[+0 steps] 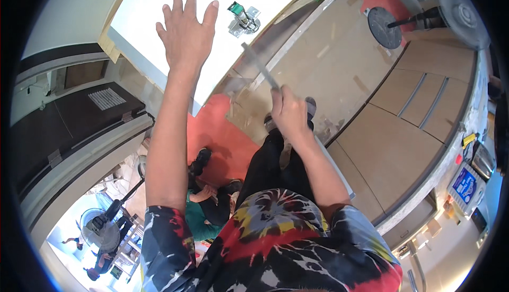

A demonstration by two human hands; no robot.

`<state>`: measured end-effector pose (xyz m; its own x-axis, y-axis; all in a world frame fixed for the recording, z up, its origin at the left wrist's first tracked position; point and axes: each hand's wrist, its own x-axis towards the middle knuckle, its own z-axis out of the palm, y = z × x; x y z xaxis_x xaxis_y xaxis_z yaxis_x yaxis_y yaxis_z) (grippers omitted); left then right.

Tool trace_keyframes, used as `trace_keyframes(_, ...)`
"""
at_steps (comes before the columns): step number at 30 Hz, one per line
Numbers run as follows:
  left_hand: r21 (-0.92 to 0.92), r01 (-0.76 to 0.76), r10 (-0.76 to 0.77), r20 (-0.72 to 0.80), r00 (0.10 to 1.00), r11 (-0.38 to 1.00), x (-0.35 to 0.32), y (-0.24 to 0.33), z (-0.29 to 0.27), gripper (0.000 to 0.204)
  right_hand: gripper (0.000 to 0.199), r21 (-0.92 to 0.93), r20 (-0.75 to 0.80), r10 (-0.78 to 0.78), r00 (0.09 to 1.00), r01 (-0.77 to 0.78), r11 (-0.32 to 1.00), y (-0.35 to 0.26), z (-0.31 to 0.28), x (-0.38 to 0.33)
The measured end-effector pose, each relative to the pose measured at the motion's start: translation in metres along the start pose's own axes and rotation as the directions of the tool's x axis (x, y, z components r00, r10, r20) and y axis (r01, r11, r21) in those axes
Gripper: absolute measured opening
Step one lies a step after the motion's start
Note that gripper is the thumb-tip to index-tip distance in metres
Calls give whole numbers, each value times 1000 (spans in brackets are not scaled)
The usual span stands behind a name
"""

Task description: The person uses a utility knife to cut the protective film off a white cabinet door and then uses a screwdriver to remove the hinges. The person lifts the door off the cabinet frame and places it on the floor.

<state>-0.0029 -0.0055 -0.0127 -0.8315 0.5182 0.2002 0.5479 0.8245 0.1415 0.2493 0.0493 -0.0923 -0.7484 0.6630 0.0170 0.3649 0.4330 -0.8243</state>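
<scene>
My left hand (188,32) lies flat on a bright white panel (138,13), its fingers spread and holding nothing. To the right of it on the panel rests a metal cabinet hinge (245,22) with a green piece at its upper end. My right hand (289,110) is closed round one end of a long, narrow, flat grey bar (260,65), blurred, whose kind I cannot make out. The bar slants up and to the left, its far tip close to the panel's near right edge and below the hinge. Whether the tip touches the panel cannot be told.
Brown cabinet fronts (403,143) and a cluttered counter run along the right. A stand fan (461,13) stands at the far right. Lower left, a person in a green top (204,215) sits close to my legs. Another fan (101,228) stands beyond them. Dark cabinetry (69,119) borders the left.
</scene>
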Motion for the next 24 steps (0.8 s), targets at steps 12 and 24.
trace_keyframes(12, 19, -26, 26, 16, 1000, 999, 0, -3, 1, 74, 33, -119, 29, 228, 973, -223, 968, 32, -17, 41)
trace_keyframes(24, -136, -51, 63, 87, 994, 989, -9, -7, -15, 75, 40, 200, 86, 522, 848, -528, 825, 54, -30, -38)
